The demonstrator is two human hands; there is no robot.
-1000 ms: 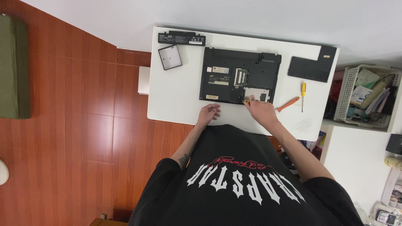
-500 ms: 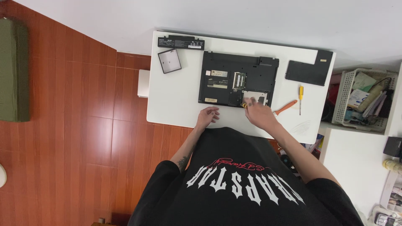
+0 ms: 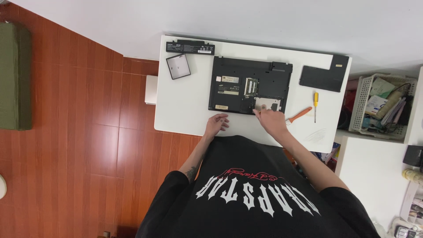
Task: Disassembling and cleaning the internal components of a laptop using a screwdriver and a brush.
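Both hands (image 3: 217,124) (image 3: 270,120) rest beside opened laptop (image 3: 250,84)

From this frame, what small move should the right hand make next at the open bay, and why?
Probably work the fingertips under the near edge of the silver drive and ease it out of the laptop. The right hand already reaches that open bay, its cover panel lies aside, and the left hand rests flat on the table, free to steady the case.
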